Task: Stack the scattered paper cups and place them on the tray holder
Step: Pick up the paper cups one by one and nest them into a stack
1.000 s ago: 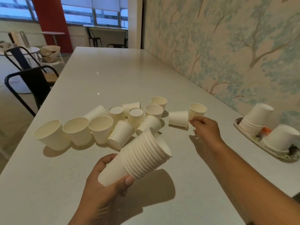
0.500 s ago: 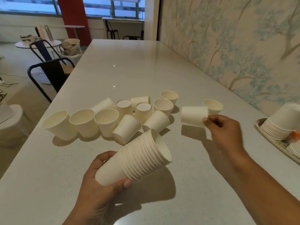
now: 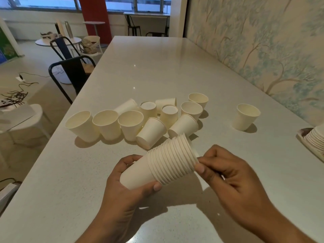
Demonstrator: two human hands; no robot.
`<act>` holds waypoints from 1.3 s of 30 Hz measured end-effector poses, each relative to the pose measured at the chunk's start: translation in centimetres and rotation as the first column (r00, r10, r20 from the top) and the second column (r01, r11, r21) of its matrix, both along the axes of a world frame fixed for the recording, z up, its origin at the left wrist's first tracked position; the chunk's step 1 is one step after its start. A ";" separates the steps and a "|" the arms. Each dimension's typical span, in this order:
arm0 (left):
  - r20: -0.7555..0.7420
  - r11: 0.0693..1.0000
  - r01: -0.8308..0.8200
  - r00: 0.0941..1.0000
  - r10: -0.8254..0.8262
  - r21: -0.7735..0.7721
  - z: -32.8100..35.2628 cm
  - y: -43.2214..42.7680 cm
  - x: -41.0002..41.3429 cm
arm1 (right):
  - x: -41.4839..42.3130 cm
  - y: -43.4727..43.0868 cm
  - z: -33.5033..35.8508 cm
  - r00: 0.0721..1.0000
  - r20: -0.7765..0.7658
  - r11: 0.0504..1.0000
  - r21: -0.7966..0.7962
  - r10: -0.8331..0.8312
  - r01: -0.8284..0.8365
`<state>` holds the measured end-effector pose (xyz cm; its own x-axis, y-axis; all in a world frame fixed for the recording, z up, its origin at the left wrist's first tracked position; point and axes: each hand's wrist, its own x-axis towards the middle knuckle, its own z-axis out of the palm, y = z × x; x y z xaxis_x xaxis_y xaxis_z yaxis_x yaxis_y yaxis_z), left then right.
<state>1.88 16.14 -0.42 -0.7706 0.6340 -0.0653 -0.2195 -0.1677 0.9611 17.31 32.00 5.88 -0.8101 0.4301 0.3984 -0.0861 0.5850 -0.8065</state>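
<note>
My left hand (image 3: 122, 193) grips the base of a tilted stack of white paper cups (image 3: 163, 165) just above the table. At the stack's open end my right hand (image 3: 226, 174) pinches the rim of a single cup that sits almost fully inside the stack, so that cup is mostly hidden. Behind the stack lie several scattered paper cups (image 3: 129, 123), some upright, some on their sides, some upside down. One lone cup (image 3: 246, 116) stands upright to the right. The tray holder (image 3: 304, 136) shows at the right edge with a cup stack (image 3: 315, 140) on it.
The long white table (image 3: 149, 67) runs along a wallpapered wall (image 3: 263, 50) on the right. Two dark metal chairs (image 3: 73, 74) stand at the table's left edge. A white stool (image 3: 26, 116) and loose cables lie on the floor at the left.
My right hand lifted the lying cup from beside the lone cup, brought it back towards me and pushed it into the open end of the stack. The left hand kept its grip.
</note>
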 end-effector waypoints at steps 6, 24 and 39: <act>-0.040 1.000 -0.001 0.999 0.000 -0.026 -0.3 0.3 -0.4 | 0.4 0.8 0.2 0.996 0.065 0.998 0.000 0.065 -0.065; -0.097 0.999 -0.015 0.995 0.010 -0.050 -0.9 0.5 -1.2 | -1.6 21.3 -3.5 0.657 0.216 0.685 0.098 -0.723 0.722; -0.037 0.999 0.015 0.999 -0.016 -0.033 -0.2 0.3 -0.4 | 0.5 0.1 -0.5 0.983 0.042 0.975 -0.129 -0.178 0.182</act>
